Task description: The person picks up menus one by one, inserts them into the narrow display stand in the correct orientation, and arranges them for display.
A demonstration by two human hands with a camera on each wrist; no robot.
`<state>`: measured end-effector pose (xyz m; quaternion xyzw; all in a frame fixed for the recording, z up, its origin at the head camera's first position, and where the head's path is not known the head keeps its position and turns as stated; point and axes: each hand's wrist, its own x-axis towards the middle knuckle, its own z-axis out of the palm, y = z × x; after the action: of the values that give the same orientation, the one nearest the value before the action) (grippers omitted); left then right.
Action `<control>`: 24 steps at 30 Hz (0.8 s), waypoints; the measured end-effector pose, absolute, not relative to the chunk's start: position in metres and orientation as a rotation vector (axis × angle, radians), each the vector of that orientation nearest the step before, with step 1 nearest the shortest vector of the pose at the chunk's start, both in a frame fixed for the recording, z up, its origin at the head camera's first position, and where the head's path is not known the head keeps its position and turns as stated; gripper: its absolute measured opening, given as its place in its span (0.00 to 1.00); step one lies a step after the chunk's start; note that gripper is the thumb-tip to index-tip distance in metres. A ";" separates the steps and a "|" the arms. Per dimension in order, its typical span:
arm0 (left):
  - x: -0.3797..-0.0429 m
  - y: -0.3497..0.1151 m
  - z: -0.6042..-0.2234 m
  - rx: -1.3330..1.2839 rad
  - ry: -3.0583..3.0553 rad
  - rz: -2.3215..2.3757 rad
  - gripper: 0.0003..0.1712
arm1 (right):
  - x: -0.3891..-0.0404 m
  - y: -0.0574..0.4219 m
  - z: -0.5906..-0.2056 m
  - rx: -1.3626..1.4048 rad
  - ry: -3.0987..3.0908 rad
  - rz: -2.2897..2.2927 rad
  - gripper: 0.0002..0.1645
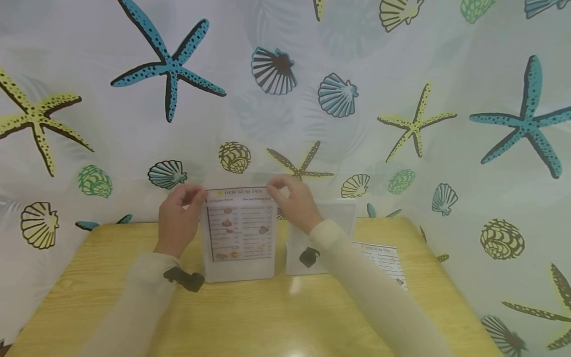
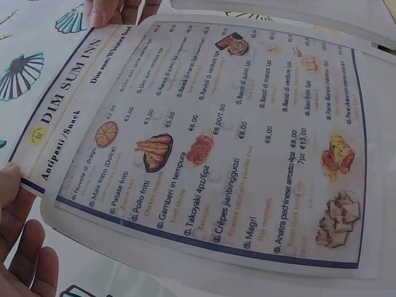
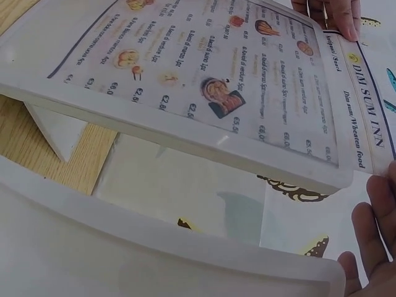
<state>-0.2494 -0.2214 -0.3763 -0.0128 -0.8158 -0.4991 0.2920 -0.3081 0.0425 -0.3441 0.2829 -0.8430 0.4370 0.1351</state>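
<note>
A printed "DIM SUM INN" menu sheet [image 1: 243, 233] stands upright, mostly inside a white-framed sign holder [image 1: 241, 272]. Its header strip sticks out past the holder's top edge, as the left wrist view shows closely. My left hand [image 1: 178, 218] pinches the sheet's upper left corner between thumb and finger. At the upper right corner, my right hand [image 1: 294, 203] pinches the same sheet, its other fingers [image 3: 365, 226] loosely bent beside the edge. The printed rows and food pictures show through the holder's front.
Right of the first holder stands a second white holder [image 1: 332, 213], partly covered by my right forearm. Another menu sheet [image 1: 383, 258] lies on the wooden table [image 1: 250, 317] farther right. A curtain [image 1: 303, 29] with starfish and shells hangs close behind the table.
</note>
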 end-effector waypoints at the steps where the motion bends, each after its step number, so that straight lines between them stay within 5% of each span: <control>1: -0.250 -0.222 -0.377 -0.033 -2.177 -1.331 0.23 | -0.308 0.042 -0.344 0.820 -2.446 1.262 0.15; 24: -0.248 -0.222 -0.380 -0.009 -2.214 -1.350 0.24 | -0.309 0.046 -0.351 0.855 -2.492 1.155 0.14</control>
<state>-0.2484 -0.2216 -0.3804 -0.0034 -0.8219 -0.5011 0.2707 -0.3093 0.0463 -0.3512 0.2946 -0.8587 0.3979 0.1321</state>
